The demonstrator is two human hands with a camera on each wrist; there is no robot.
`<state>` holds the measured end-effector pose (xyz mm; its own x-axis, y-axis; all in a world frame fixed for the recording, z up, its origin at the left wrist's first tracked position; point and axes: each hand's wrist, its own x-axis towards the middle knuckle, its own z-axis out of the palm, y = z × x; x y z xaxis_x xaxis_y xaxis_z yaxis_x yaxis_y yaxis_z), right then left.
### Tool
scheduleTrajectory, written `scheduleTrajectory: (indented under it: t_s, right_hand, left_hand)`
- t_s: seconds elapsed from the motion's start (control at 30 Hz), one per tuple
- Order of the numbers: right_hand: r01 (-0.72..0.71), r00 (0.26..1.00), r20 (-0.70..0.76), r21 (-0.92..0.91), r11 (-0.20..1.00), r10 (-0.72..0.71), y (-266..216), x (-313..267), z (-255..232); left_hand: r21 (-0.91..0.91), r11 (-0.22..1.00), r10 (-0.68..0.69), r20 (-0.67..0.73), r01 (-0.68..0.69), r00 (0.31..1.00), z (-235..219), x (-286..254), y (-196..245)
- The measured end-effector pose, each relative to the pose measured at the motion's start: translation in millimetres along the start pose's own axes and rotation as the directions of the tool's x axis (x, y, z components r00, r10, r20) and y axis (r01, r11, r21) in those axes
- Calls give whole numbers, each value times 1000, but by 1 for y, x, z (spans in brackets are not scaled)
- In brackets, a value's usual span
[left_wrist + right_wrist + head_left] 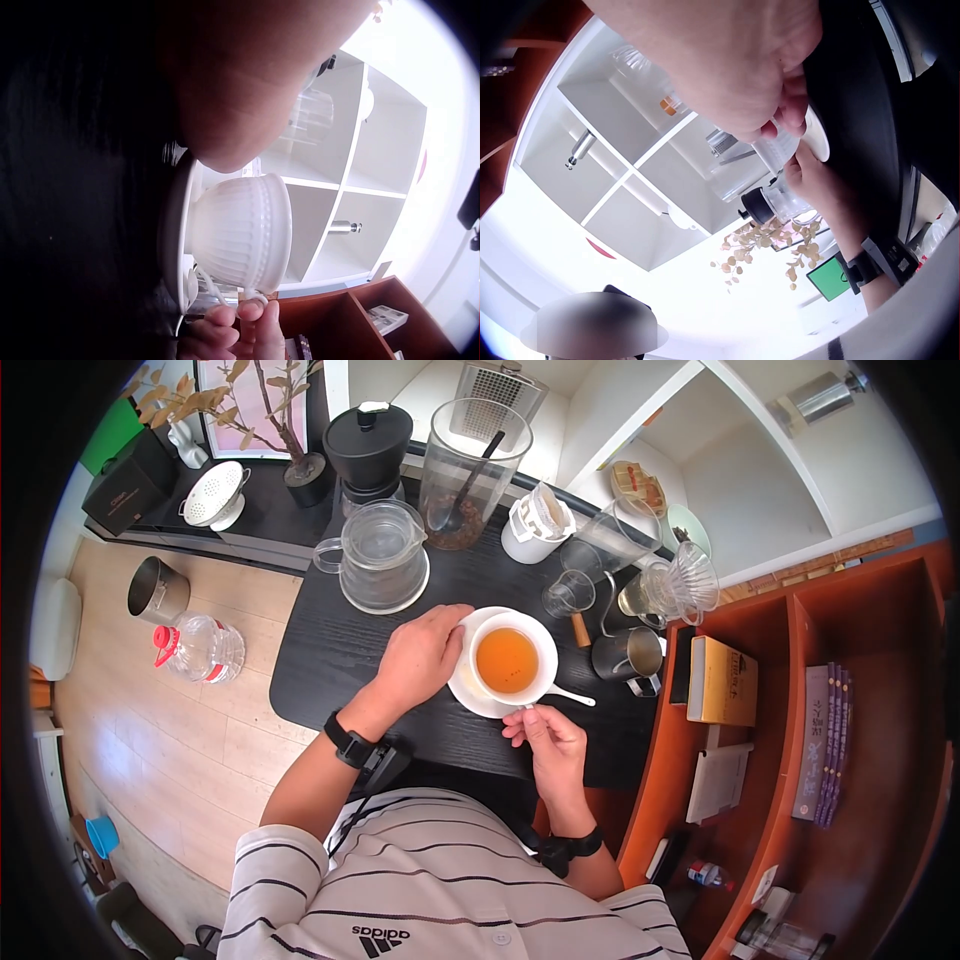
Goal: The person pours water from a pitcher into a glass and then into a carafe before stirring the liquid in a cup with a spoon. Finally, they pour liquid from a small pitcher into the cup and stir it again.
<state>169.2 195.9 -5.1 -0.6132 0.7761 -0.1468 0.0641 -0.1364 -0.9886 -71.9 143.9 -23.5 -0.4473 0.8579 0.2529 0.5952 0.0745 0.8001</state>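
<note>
A white cup (515,622) of amber liquid stands on a white saucer (468,690); the left wrist view shows the ribbed cup (232,229) from the side. My right hand (553,745) pinches the cup's handle (256,295) between thumb and fingers. At the saucer's left edge rests my left hand (420,655), its fingers reaching along the rim beside the cup. A white spoon (575,698) sticks out to the right of the cup, its other end hidden. In the right wrist view my left hand (814,180) touches the saucer's edge (819,139).
Behind the cup stand a glass pitcher (382,555), a black-lidded grinder (368,450), a tall glass vessel (470,480) and a white cup with a drip filter (538,530). A metal pitcher (625,655) and small glass (568,592) are right. Beyond is a red-brown shelf (790,690).
</note>
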Motion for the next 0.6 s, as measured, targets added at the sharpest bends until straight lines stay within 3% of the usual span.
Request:
scheduleTrajectory:
  t_s: [0.6]
  right_hand:
    - [73,997,30,-24,997,-73,2,2,-4]
  left_hand:
    - [20,999,26,-17,-26,1000,3,1,-2]
